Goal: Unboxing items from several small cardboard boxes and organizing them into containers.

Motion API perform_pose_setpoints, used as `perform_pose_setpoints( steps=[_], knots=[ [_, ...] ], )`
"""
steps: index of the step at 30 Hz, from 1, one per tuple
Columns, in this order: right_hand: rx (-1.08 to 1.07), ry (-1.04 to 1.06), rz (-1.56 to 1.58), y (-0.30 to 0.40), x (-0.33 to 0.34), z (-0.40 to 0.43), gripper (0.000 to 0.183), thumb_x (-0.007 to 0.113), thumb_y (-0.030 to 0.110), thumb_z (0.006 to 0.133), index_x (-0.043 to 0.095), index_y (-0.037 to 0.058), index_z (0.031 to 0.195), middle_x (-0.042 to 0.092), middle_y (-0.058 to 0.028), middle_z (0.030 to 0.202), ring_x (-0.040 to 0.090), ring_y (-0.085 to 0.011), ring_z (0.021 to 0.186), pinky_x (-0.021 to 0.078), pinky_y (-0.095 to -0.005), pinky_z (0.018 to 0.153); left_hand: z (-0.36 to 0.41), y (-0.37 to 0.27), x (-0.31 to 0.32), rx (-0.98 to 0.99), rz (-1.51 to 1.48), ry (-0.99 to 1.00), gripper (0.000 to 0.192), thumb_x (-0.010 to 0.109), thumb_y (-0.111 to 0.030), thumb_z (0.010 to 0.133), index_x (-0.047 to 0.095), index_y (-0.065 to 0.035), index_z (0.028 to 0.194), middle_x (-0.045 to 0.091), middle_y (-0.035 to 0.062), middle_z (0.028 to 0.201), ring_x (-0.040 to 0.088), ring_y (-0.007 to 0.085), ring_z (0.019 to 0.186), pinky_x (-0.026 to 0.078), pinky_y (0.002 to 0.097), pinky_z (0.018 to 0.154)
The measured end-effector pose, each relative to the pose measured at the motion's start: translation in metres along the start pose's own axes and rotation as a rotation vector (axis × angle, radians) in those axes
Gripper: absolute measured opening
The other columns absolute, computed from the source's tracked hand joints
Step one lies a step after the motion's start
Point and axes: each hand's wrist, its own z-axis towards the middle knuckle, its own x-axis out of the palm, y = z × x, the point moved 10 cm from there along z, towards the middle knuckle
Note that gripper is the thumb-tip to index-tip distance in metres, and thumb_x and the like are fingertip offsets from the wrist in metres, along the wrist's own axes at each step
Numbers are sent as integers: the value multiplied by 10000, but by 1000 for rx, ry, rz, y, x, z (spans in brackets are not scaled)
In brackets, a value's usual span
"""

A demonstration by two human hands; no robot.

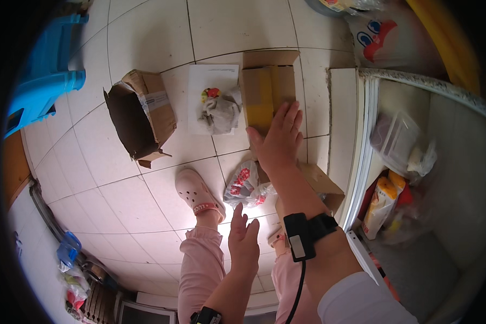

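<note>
A cardboard box (284, 83) with yellow-brown packing tape along its top stands on the tiled floor, one end flap sticking out at its far end. My right hand (277, 139) reaches over the near part of this box, fingers spread, and appears to rest on the taped top. Nothing is held in it. My left hand (243, 239) hovers lower down, thumb apart from the fingers and nothing in its grasp. Just beyond its fingertips lies a white plastic bag (243, 184) with red print. Part of another open cardboard box (322, 184) shows beneath my right forearm.
An open, empty-looking cardboard box (158, 117) lies at left. Between the boxes, a grey cloth (220, 113) and a small red-and-yellow item (210, 94) lie on a printed paper sheet (202, 75). Blue plastic bins (44, 81) stand far left; a cabinet frame (362, 162) borders the right.
</note>
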Motion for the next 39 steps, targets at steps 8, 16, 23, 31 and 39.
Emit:
perform_pose_setpoints(
  steps=[8, 16, 23, 31, 39],
  knots=[
    [49, 153, 104, -10, 9, 2, 879, 628, 426, 807, 139, 64, 1442, 64, -161, 1498, 159, -344, 1358, 271, -494, 1036, 14, -43, -23, 222, 278, 72, 603, 542, -70, 880, 267, -57, 1416, 292, 146, 1453, 290, 243, 1338, 284, 348, 1041],
    [-75, 131, 332, -41, -3, 4, 853, 734, 202, 722, 245, 77, 1410, 152, -170, 1477, 217, -344, 1340, 272, -410, 1077, 80, -203, 101, 1180, 1058, 111, 766, 633, -138, 806, 190, -7, 1417, 251, 240, 1440, 269, 364, 1337, 253, 380, 1081],
    [-175, 156, 573, -43, -17, 1, 834, 726, 161, 714, 260, 62, 1398, 250, -198, 1434, 238, -355, 1334, 286, -410, 1069, 121, -238, 219, 931, 1613, 551, 717, 619, -135, 806, 245, -57, 1413, 271, 165, 1451, 271, 386, 1322, 286, 397, 1068],
    [586, 89, 1463, -133, 33, -106, 852, 647, -10, 763, 142, 84, 1443, 270, -126, 1431, 320, -269, 1306, 332, -394, 1050, 129, -161, 170, 1358, 1960, 379, 581, 605, -216, 831, 392, -112, 1362, 192, 42, 1496, 196, 325, 1364, 234, 462, 1095],
    [378, 19, 1174, -91, 49, -36, 910, 730, -12, 667, 212, 26, 1415, 443, -153, 1291, 477, -183, 1150, 449, -315, 904, 133, -168, 161, 1365, 1933, 294, 540, 556, -234, 862, 388, -167, 1370, 246, -35, 1485, 240, 270, 1355, 219, 455, 1099]
  ],
)
